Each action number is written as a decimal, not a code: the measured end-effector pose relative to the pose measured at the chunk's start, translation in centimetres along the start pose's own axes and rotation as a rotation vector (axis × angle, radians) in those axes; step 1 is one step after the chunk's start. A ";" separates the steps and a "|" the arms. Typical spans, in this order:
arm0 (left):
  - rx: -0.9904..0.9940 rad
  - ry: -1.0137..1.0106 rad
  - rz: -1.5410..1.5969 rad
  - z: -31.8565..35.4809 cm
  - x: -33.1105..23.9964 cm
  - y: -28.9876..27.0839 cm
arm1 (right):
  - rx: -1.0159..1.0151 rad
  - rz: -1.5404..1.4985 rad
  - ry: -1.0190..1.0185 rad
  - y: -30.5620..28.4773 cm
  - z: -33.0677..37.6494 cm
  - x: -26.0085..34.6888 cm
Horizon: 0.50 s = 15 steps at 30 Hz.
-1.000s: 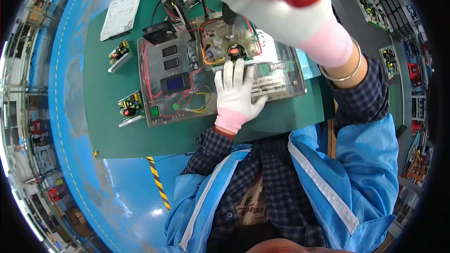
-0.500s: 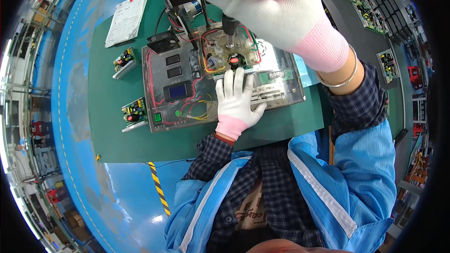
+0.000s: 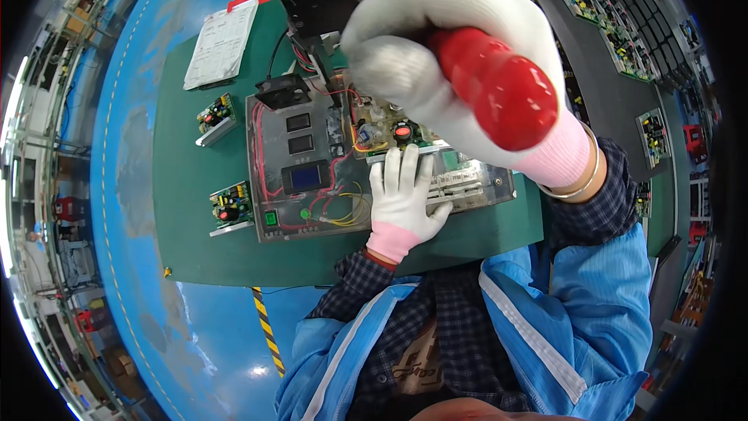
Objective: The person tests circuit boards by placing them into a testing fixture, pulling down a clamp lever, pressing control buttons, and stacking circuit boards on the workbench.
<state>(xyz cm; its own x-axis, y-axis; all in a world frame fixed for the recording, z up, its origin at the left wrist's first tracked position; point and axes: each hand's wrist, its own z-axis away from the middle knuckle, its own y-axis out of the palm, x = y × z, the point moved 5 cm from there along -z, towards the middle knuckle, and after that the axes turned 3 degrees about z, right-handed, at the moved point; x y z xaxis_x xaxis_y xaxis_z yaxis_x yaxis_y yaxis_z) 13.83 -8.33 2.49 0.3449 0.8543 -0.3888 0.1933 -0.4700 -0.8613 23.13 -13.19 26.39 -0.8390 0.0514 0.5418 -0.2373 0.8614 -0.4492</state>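
My left hand (image 3: 405, 203), in a white glove with a pink cuff, lies flat with its fingers stretched forward. Its fingertips touch the near edge of a circuit board, beside a round black part with a red top (image 3: 403, 133). The board sits on a transparent-topped test fixture (image 3: 318, 217) with wires, small displays and a green switch. Above the fixture's right side, close to the camera, my gloved right hand (image 3: 475, 6) is wrapped round a glossy red handle (image 3: 516, 101). What the handle joins is hidden behind that hand.
Two loose circuit boards (image 3: 232, 204) (image 3: 216, 118) lie left of the fixture on the green table (image 3: 199, 253). A paper sheet (image 3: 222, 43) lies at the far left. A black fan (image 3: 282, 91) stands on the fixture. More boards (image 3: 653, 136) line a dark surface at right.
My right hand has come down and nearer with the red handle, which shows more now. It covers the dark plunger seen before. My left hand keeps its place on the board; the view has shifted slightly.
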 end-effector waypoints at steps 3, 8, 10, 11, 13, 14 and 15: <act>-0.023 -0.017 0.010 0.1 0.1 -0.2 | 0.012 -0.001 0.003 -0.1 -0.2 0.4; -0.007 -0.021 0.031 0.1 0.3 -0.2 | 0.025 0.018 0.003 -0.1 -0.5 1.1; 0.027 -0.014 0.037 0.2 0.2 0.0 | 0.027 0.028 0.004 -0.2 -0.5 1.2; 0.008 -0.011 0.039 0.2 0.3 0.0 | 0.030 0.036 0.003 -0.2 -0.5 1.2; 0.052 -0.028 0.101 0.3 0.5 0.5 | 0.030 0.068 -0.011 -0.1 -0.4 1.2; 0.074 -0.037 0.132 0.4 0.6 0.8 | 0.030 0.102 -0.027 -0.1 -0.4 1.2; 0.097 -0.045 0.162 0.5 0.7 1.0 | 0.026 0.122 -0.036 -0.1 -0.4 1.1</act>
<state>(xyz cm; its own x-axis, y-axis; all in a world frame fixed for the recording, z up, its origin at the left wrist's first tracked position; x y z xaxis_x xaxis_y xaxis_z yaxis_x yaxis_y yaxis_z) 13.83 -8.11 1.19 0.3226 0.7792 -0.5374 0.0485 -0.5806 -0.8127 22.41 -13.03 27.36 -0.8791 0.1366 0.4567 -0.1448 0.8363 -0.5289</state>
